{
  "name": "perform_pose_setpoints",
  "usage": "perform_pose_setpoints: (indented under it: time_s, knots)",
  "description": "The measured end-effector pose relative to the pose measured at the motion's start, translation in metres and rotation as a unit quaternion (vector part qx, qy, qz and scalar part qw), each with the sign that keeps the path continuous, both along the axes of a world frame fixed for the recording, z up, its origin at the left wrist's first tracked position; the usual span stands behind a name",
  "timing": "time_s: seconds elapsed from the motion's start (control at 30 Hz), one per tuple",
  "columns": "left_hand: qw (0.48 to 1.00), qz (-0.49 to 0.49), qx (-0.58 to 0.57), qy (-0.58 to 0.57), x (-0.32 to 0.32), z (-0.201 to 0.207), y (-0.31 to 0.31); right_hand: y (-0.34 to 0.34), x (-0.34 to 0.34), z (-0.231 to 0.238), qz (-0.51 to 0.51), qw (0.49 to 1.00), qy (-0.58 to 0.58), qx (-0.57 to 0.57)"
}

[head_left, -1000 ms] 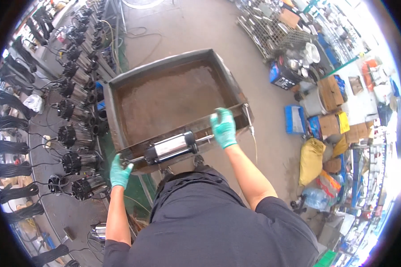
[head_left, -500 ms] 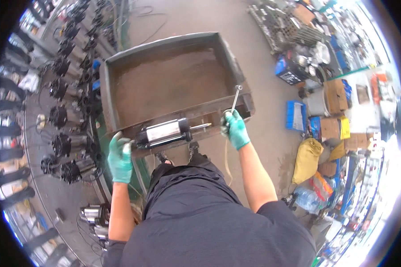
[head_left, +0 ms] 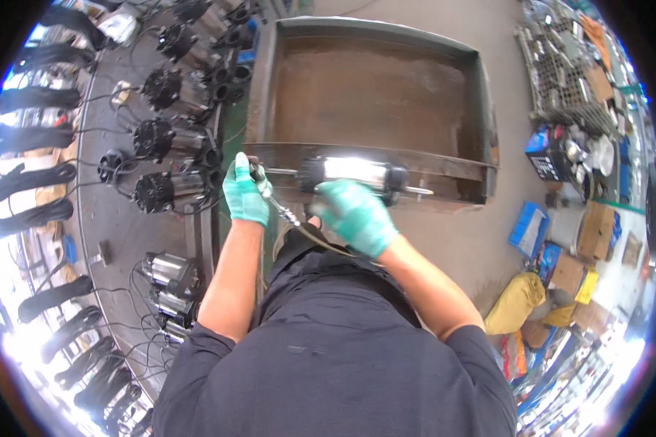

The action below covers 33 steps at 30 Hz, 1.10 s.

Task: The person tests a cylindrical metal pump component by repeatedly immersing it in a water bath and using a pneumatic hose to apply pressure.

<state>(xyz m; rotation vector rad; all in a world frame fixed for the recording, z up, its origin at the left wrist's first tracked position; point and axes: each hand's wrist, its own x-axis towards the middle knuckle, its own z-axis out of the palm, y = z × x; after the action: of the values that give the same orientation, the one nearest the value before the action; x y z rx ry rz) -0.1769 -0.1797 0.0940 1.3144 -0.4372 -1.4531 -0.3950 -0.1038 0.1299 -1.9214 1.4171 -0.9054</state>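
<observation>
A cylindrical motor (head_left: 350,170) with a silver body and black ends lies across the near ledge of a metal trough (head_left: 375,87). Its thin shaft (head_left: 420,191) sticks out to the right. To its left, my left hand (head_left: 245,193) is closed round an air blow gun (head_left: 280,171), whose slim nozzle points right toward the motor's left end. From that hand a hose (head_left: 321,240) with a metal fitting runs down and right, across my front. My right hand (head_left: 353,218) overlaps the motor's near side. Motion smears its fingers, so its grip and any contact are unclear.
On the left, a dark bench (head_left: 109,255) carries several similar motors (head_left: 169,138) with cables. Coiled black cables (head_left: 33,175) line its far left side. To the right stand a blue bin (head_left: 529,229), a yellow sack (head_left: 516,302), cardboard boxes (head_left: 596,229) and a wire crate (head_left: 568,80).
The air blow gun has passed from my right hand to my left. My right hand has moved left to the motor. The view has shifted, so the trough appears farther right and higher.
</observation>
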Motion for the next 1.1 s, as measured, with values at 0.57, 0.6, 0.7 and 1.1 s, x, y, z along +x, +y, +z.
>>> perform_pose_setpoints:
  time_s: [0.57, 0.6, 0.7, 1.1]
  knots:
    - [0.951, -0.244, 0.178, -0.065, 0.082, -0.077, -0.051, -0.042, -0.077, -0.028, -0.159, 0.975, 0.108, 0.11]
    - [0.949, -0.251, 0.179, -0.065, 0.082, -0.077, -0.052, -0.043, -0.077, -0.027, -0.161, 0.975, 0.102, 0.115]
    - [0.942, -0.276, 0.179, -0.067, 0.084, -0.078, -0.056, -0.044, -0.076, -0.025, -0.158, 0.975, 0.1, 0.116]
    - [0.916, -0.319, 0.205, -0.134, 0.071, -0.066, -0.062, -0.049, -0.072, -0.023, -0.16, 0.973, 0.119, 0.112]
